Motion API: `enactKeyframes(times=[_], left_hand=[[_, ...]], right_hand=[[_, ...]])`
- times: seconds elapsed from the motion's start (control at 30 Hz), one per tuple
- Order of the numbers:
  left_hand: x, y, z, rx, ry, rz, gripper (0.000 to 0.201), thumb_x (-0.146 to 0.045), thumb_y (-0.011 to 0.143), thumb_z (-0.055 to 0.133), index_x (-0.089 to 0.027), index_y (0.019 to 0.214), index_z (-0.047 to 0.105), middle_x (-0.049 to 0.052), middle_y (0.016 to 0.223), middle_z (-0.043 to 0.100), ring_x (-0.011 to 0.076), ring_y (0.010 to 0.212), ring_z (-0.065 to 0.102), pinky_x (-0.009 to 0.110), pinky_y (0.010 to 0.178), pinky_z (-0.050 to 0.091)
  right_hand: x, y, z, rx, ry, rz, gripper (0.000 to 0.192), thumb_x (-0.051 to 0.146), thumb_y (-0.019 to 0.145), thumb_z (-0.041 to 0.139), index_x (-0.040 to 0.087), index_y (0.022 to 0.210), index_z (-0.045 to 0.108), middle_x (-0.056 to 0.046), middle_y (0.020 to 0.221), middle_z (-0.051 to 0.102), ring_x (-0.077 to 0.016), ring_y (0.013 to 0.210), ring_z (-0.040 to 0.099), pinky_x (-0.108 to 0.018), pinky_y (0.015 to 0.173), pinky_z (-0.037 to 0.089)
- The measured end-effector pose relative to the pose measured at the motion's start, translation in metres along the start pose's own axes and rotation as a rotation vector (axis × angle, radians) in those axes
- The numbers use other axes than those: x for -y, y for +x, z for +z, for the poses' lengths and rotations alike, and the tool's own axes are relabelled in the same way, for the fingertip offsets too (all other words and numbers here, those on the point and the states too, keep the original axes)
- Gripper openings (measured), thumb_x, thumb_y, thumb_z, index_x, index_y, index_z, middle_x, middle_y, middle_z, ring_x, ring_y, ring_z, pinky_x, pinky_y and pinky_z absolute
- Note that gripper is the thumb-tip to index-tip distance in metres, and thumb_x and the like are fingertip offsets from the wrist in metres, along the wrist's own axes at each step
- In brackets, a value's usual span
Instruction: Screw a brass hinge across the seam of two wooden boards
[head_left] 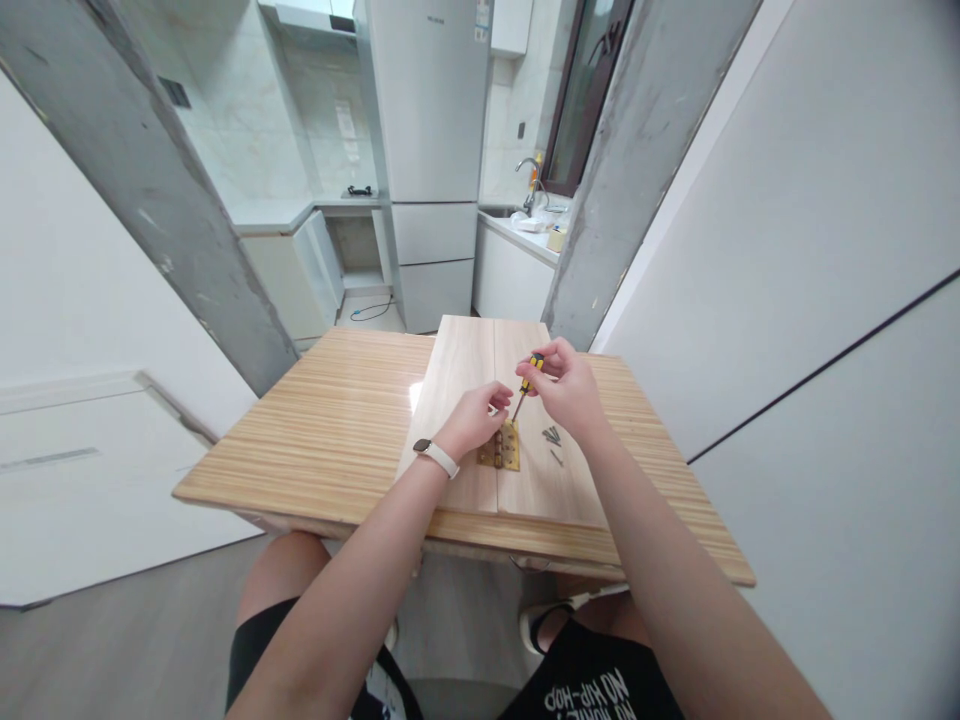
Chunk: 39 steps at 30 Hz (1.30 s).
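My right hand point(568, 385) grips a small yellow-and-black screwdriver point(528, 376), its shaft slanting down toward a brass hinge point(504, 448). The hinge lies across the seam between two pale wooden boards point(480, 370) on the striped wooden table point(330, 420). My left hand point(474, 415), a white band on its wrist, rests at the hinge's left side, fingertips pinched close to the screwdriver's tip. I cannot tell whether those fingers pinch a screw. A few dark screws point(552, 438) lie loose on the right board, just below my right hand.
Concrete pillars stand to the left point(150, 190) and right point(637, 150) of the table's far end. Behind them a kitchen holds a tall fridge point(431, 150), white counters and a sink with a tap point(531, 185). A white wall point(810, 300) runs close along the table's right side.
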<state>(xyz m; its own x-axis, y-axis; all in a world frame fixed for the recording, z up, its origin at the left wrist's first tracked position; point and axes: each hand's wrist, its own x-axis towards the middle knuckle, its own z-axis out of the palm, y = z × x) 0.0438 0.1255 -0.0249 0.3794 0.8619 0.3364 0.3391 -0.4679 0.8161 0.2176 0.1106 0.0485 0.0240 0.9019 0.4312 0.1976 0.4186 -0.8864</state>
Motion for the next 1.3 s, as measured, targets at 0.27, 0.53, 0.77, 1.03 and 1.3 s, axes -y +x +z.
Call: enactKeyframes(times=[0.27,0.53,0.77,1.03,1.3], left_hand=[[-0.037,0.011,-0.007,-0.094,-0.058,0.074,0.026,-0.026,0.083,0.08,-0.017,0.107,0.073,0.005,0.095,0.076,0.0167,0.087,0.068,0.028,0.078,0.054],[-0.04,0.013,-0.005,-0.114,-0.123,0.075,0.013,-0.027,0.089,0.072,-0.015,0.094,0.072,0.001,0.08,0.07,0.0129,0.074,0.06,0.025,0.07,0.049],[-0.03,0.021,-0.008,-0.003,-0.188,0.108,0.011,-0.023,0.087,0.072,-0.014,0.085,0.066,0.002,0.081,0.07,0.0134,0.075,0.062,0.026,0.072,0.05],[-0.033,0.018,-0.016,0.025,-0.125,0.068,0.015,-0.025,0.086,0.075,-0.015,0.098,0.076,0.006,0.094,0.078,0.0171,0.085,0.07,0.029,0.082,0.054],[-0.049,0.011,-0.01,-0.241,0.05,0.057,0.011,-0.026,0.084,0.077,-0.018,0.086,0.071,0.003,0.081,0.073,0.0155,0.074,0.066,0.027,0.071,0.051]], right_hand=[[0.005,-0.001,0.007,-0.133,-0.279,-0.072,0.03,0.038,0.081,0.08,0.025,0.082,0.053,0.0,0.078,0.069,-0.0175,0.064,0.062,-0.031,0.058,0.047],[0.008,-0.002,0.003,0.031,-0.232,-0.105,0.03,0.032,0.088,0.07,0.024,0.117,0.067,-0.006,0.102,0.078,-0.0228,0.092,0.073,-0.038,0.078,0.056],[0.009,-0.001,-0.011,0.202,-0.095,-0.089,0.033,0.032,0.095,0.063,0.027,0.125,0.074,-0.008,0.13,0.076,-0.0261,0.116,0.074,-0.048,0.105,0.057],[0.01,-0.005,-0.006,0.032,-0.281,-0.107,0.028,0.03,0.09,0.07,0.026,0.116,0.08,-0.007,0.111,0.082,-0.0285,0.096,0.079,-0.048,0.092,0.062],[0.022,-0.014,0.011,-0.099,-0.489,-0.186,0.018,0.034,0.088,0.075,0.027,0.105,0.078,-0.007,0.096,0.081,-0.0279,0.083,0.076,-0.044,0.081,0.058]])
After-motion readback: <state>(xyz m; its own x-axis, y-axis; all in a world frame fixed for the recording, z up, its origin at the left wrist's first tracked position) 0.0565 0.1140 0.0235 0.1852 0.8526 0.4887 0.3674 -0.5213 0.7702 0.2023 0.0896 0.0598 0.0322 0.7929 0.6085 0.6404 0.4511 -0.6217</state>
